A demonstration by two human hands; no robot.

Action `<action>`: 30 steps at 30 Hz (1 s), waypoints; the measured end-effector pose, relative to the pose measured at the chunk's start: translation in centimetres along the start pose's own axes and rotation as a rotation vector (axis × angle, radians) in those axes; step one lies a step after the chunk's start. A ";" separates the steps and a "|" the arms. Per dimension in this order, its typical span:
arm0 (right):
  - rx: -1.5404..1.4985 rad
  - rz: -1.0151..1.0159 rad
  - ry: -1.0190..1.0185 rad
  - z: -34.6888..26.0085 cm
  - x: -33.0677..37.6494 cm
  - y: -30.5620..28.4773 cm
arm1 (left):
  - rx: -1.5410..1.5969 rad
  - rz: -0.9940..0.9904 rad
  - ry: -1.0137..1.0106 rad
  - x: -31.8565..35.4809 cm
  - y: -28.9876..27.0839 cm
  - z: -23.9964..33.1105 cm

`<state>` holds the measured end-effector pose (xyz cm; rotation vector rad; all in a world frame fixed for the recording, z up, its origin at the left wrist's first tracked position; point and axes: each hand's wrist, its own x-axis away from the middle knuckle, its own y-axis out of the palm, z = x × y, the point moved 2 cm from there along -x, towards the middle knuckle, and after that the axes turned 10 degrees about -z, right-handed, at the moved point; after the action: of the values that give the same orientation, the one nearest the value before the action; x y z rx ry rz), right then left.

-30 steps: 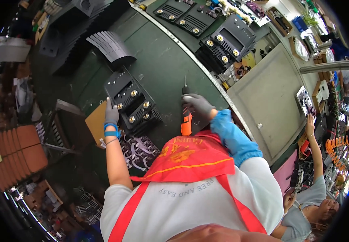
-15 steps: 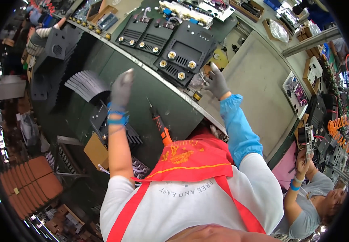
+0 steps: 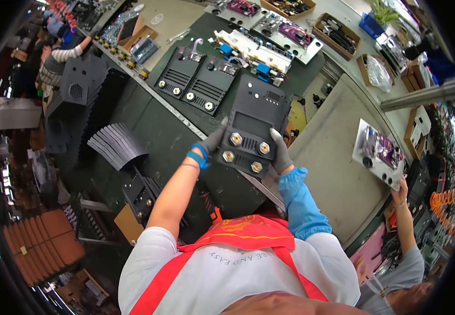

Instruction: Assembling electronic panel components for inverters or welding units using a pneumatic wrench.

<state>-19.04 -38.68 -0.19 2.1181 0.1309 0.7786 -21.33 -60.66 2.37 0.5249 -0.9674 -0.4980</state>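
Note:
A stack of black vented front panels with brass-coloured round connectors lies between my hands, its lower end over the metal strip at the bench edge. My left hand, in a grey glove with pale fingertips, closes on the stack's left edge. On the opposite edge, my gloved right hand grips it, thumb on top; its other fingers are hidden. Two similar panels, one on the left and one on the right, lie farther off to the left. An orange and black power screwdriver rests near my apron.
White board assemblies stand behind the panels. Curved grey fins and black housings sit to the left. Open cardboard boxes line the far right. A co-worker's hand touches a white plate with a purple board.
Both my hands have come onto the stack, the left from over the dark surface and the right from beside it. The stack has come nearer me. The co-worker's hand has reached the white plate.

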 end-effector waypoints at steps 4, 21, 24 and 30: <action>0.044 -0.034 0.186 -2.1 2.9 0.6 | 0.196 0.196 0.303 -2.1 1.5 -6.5; 0.098 -0.372 0.675 15.4 -0.7 18.9 | 0.572 0.547 0.888 22.0 -5.8 -12.4; 0.148 -0.367 0.763 17.2 -0.4 21.9 | 0.563 0.712 0.963 23.0 -10.0 -16.2; 0.183 -0.312 0.752 17.5 -2.3 20.0 | 0.722 0.535 0.854 20.9 -11.1 -14.9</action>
<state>-14.39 -64.24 6.08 1.7959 0.9349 1.3650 -0.23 -79.08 1.81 0.9749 -0.3862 0.5707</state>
